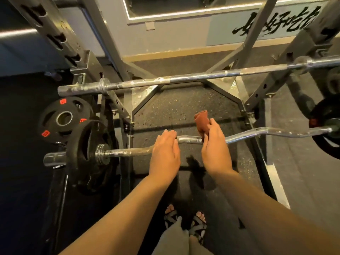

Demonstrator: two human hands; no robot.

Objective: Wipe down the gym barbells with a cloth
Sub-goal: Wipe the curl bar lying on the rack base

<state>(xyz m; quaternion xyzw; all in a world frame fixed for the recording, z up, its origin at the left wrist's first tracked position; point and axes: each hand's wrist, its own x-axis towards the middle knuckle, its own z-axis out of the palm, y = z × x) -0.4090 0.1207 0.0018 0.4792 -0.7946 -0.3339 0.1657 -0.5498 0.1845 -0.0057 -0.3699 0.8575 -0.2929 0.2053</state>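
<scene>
Right hand point(215, 144) is pinching a folded brown cloth point(201, 122), its lower end touching the middle of the curved bar point(189, 140). Left hand point(165, 150) is resting on the curved bar just beside the cloth, fingers fairly straight. A straight bar point(165, 80) is lying beyond.

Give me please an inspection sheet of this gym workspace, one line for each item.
surface: speckled rubber floor inside the rack frame.
job's things: curl bar nearest, loaded plate on its left end, whitish marks on the metal; straight barbell beyond it, also marked; reddish-brown cloth.
clutter: spare weight plate with red labels, at left.
grippers: left hand rests on the curl bar; right hand grips the cloth against the bar.
cables: nothing seen.
surroundings: steel rack upright; wall with black writing; sandalled feet.
</scene>
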